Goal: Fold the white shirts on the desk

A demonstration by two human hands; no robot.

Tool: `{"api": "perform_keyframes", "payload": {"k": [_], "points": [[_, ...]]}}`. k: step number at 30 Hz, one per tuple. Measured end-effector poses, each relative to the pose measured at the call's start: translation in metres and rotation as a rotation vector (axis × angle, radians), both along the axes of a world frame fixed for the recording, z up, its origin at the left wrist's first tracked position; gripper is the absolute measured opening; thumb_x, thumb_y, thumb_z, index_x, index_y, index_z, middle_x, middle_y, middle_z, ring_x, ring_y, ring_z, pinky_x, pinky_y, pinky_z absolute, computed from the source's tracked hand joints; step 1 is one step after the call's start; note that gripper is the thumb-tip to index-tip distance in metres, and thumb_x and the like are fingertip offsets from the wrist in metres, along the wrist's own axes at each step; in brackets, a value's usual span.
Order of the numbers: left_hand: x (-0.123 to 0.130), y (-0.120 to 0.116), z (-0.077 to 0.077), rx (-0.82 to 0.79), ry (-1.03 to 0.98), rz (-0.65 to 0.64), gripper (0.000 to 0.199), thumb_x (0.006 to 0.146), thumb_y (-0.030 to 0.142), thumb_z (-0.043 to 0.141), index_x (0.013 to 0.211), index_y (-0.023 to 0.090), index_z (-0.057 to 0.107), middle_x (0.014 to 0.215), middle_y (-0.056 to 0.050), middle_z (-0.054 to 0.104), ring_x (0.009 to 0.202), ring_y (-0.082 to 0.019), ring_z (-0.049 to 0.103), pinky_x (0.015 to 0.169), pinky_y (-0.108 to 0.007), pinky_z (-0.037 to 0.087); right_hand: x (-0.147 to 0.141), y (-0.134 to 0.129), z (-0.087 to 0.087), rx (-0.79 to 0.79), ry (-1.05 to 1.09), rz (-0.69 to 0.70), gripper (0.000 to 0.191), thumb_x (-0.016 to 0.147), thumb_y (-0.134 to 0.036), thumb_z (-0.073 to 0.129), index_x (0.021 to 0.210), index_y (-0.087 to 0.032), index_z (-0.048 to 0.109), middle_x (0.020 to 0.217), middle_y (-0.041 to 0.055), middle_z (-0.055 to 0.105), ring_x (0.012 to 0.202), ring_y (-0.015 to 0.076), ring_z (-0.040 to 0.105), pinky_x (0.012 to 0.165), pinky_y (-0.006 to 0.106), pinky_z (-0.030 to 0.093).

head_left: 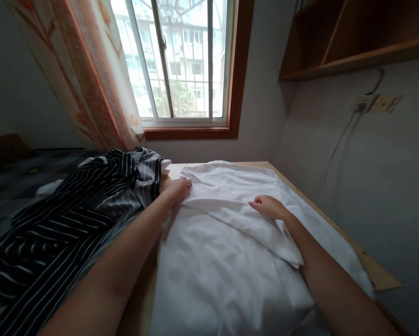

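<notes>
A white shirt (pixel 209 261) lies spread over a wooden table, with a strip of its cloth, apparently a sleeve, folded across the middle. My left hand (pixel 180 188) is closed on the shirt's far left edge, fingers curled into the fabric. On the folded strip, to the right, my right hand (pixel 267 206) pinches the cloth between thumb and fingers. The strip's loose end hangs toward my right forearm. Parts of the shirt under my hands and forearms are hidden.
Black-and-white striped clothing (pixel 66 233) is heaped at the left, over a dark checked bed cover (pixel 6 182). The wooden table's edge (pixel 380 275) shows at right. Ahead are a window (pixel 181 70) and a patterned curtain (pixel 87 70); a shelf (pixel 352 65) hangs upper right above a socket (pixel 366 102).
</notes>
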State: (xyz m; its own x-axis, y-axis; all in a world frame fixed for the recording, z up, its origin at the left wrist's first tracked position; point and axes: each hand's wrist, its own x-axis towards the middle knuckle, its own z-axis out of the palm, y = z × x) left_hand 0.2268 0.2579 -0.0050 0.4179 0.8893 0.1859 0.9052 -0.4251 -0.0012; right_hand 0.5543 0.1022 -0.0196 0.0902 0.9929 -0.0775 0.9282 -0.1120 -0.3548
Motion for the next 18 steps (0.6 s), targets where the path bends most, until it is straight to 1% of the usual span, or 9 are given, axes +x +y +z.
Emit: {"api": "perform_keyframes", "payload": {"k": [1, 3, 5, 7, 10, 13, 15, 17, 18], "points": [[0.006, 0.005, -0.004, 0.012, -0.004, 0.011, 0.034, 0.089, 0.027, 0.043, 0.1, 0.014, 0.073, 0.11, -0.017, 0.069, 0.097, -0.028, 0.067, 0.088, -0.037, 0.05, 0.0, 0.0, 0.0, 0.002, 0.007, 0.003, 0.038, 0.092, -0.047, 0.048, 0.077, -0.017, 0.066, 0.079, 0.0059, 0.068, 0.07, 0.0165, 0.056, 0.056, 0.026, 0.028], [0.015, 0.014, -0.012, 0.035, -0.019, 0.036, 0.037, 0.091, 0.023, 0.038, 0.103, 0.011, 0.071, 0.118, -0.02, 0.065, 0.112, -0.029, 0.061, 0.098, -0.038, 0.044, 0.0, -0.001, 0.001, 0.003, 0.02, 0.004, 0.038, 0.092, -0.047, 0.049, 0.077, -0.018, 0.066, 0.08, 0.006, 0.068, 0.071, 0.0168, 0.057, 0.057, 0.026, 0.028], [0.021, 0.025, -0.019, 0.037, -0.03, 0.061, 0.041, 0.092, 0.019, 0.035, 0.112, 0.008, 0.068, 0.128, -0.022, 0.06, 0.126, -0.029, 0.051, 0.108, -0.039, 0.036, 0.0, -0.001, 0.001, 0.001, 0.023, 0.003, 0.037, 0.091, -0.048, 0.048, 0.077, -0.018, 0.066, 0.081, 0.0061, 0.069, 0.071, 0.017, 0.057, 0.057, 0.026, 0.028], [0.024, 0.036, -0.025, 0.011, -0.036, 0.09, 0.045, 0.093, 0.02, 0.032, 0.125, 0.007, 0.062, 0.14, -0.021, 0.053, 0.134, -0.029, 0.044, 0.112, -0.042, 0.031, 0.0, 0.0, 0.0, 0.001, 0.016, -0.002, 0.036, 0.092, -0.047, 0.048, 0.077, -0.018, 0.066, 0.081, 0.006, 0.069, 0.071, 0.0172, 0.057, 0.057, 0.027, 0.028], [0.022, 0.051, -0.03, -0.054, -0.036, 0.127, 0.051, 0.096, 0.033, 0.031, 0.139, 0.015, 0.051, 0.152, -0.016, 0.043, 0.141, -0.03, 0.037, 0.114, -0.05, 0.027, 0.0, 0.002, -0.002, 0.0, -0.001, 0.0, 0.035, 0.092, -0.045, 0.048, 0.076, -0.019, 0.065, 0.08, 0.0055, 0.069, 0.071, 0.0171, 0.056, 0.058, 0.027, 0.028], [0.018, 0.062, -0.033, -0.092, -0.029, 0.145, 0.056, 0.097, 0.045, 0.03, 0.145, 0.021, 0.045, 0.158, -0.012, 0.033, 0.146, -0.03, 0.027, 0.116, -0.055, 0.022, 0.001, 0.003, -0.005, -0.015, -0.014, 0.007, 0.035, 0.092, -0.044, 0.048, 0.075, -0.018, 0.063, 0.079, 0.0049, 0.069, 0.07, 0.0161, 0.055, 0.058, 0.026, 0.027], [0.017, 0.067, -0.033, -0.098, -0.03, 0.156, 0.061, 0.096, 0.048, 0.031, 0.149, 0.019, 0.039, 0.159, -0.012, 0.03, 0.147, -0.029, 0.024, 0.117, -0.055, 0.019, 0.001, 0.004, -0.005, -0.019, -0.017, 0.012, 0.034, 0.093, -0.043, 0.048, 0.075, -0.018, 0.063, 0.079, 0.0045, 0.068, 0.069, 0.0153, 0.055, 0.058, 0.026, 0.027], [0.017, 0.07, -0.033, -0.051, -0.042, 0.186, 0.067, 0.093, 0.05, 0.036, 0.15, 0.014, 0.035, 0.157, -0.015, 0.033, 0.145, -0.03, 0.029, 0.117, -0.051, 0.022, 0.001, 0.004, -0.005, -0.019, -0.019, 0.017, 0.034, 0.093, -0.043, 0.048, 0.075, -0.018, 0.063, 0.079, 0.0039, 0.068, 0.069, 0.0146, 0.055, 0.058, 0.025, 0.027], [0.017, 0.071, -0.032, -0.014, -0.047, 0.205, 0.069, 0.092, 0.049, 0.038, 0.149, 0.01, 0.036, 0.155, -0.017, 0.037, 0.143, -0.031, 0.033, 0.116, -0.049, 0.025, 0.001, 0.004, -0.005, -0.017, -0.021, 0.017, 0.034, 0.093, -0.043, 0.048, 0.075, -0.018, 0.063, 0.078, 0.0035, 0.068, 0.069, 0.0145, 0.055, 0.057, 0.025, 0.027]]}}
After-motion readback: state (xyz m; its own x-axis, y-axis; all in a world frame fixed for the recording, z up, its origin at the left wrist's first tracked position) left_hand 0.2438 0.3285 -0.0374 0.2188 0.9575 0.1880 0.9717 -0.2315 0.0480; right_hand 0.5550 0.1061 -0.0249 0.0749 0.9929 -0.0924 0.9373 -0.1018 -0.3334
